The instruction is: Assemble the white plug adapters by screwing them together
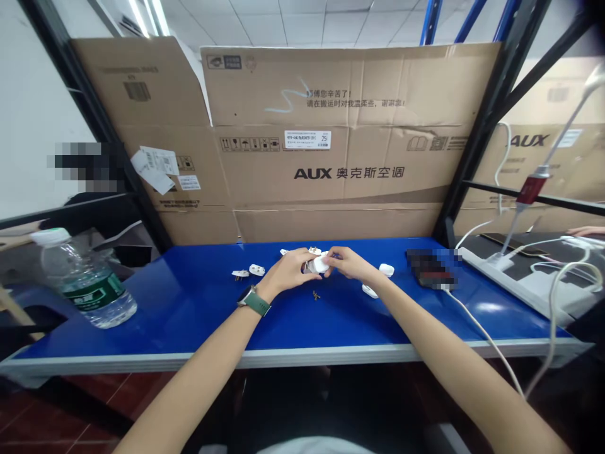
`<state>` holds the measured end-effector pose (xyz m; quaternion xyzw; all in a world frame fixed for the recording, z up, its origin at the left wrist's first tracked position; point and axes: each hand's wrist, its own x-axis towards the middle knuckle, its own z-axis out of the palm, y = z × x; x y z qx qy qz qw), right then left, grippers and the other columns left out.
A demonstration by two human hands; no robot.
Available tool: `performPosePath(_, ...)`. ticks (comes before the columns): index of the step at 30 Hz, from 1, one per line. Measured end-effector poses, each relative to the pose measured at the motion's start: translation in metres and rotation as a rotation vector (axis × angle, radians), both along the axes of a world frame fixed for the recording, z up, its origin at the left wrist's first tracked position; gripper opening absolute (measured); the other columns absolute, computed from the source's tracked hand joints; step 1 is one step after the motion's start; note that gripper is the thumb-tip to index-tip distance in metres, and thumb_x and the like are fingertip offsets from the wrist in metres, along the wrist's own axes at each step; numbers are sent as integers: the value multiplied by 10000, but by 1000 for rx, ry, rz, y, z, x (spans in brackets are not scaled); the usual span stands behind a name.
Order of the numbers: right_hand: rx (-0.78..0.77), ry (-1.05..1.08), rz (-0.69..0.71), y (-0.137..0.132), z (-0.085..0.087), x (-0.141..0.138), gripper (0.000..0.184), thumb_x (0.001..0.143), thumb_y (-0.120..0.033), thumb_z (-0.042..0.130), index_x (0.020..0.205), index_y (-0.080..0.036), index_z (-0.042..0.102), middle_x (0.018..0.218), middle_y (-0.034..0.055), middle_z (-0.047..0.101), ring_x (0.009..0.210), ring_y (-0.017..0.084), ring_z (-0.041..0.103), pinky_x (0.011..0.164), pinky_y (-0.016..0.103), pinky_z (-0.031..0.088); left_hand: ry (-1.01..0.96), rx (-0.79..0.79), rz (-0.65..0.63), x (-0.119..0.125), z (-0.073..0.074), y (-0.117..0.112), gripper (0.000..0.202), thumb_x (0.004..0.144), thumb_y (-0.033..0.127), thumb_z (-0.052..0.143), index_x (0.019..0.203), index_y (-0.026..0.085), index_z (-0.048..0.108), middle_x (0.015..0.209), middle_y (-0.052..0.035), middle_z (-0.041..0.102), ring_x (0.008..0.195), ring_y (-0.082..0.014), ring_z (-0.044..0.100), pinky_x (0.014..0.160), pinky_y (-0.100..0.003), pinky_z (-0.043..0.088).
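Note:
My left hand and my right hand meet over the middle of the blue table, both gripping a small white plug housing between the fingertips. A green-strapped watch sits on my left wrist. Just below the hands lie a few tiny dark screws. More white plug parts lie around: two to the left, one behind the hands, two to the right.
A clear water bottle lies at the table's left edge. A blurred dark device with a white cable sits at the right. A white power strip with cables lies on the neighbouring bench. Cardboard boxes wall off the back.

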<state>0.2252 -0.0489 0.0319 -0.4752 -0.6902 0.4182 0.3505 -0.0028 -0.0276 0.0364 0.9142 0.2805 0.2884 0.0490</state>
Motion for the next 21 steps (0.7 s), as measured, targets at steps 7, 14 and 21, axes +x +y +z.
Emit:
performPosePath(7,-32,57,56,-1,2,2,214,933,-407,582,938,-195,559,796,51,775,396,61,276,387,220,175,-16,14,22,-1,2,-2,384,846,404,815,1185,234,754,944,-54,691,831,-190,650,783,-291,490)
performPosePath(14,277,-200,14,2,2,2,206,918,-329,615,799,-171,675,773,61,790,766,182,659,704,266,439,-16,23,-43,0,-2,-2,412,838,391,829,1201,219,739,1061,-73,729,942,-216,673,834,-306,510)
performPosePath(21,377,-357,-2,-2,2,0,147,927,-260,610,843,-183,702,706,27,769,723,183,681,702,257,423,51,44,-45,0,-2,-2,385,818,384,845,1146,209,747,1055,-76,748,961,-246,670,845,-343,510)
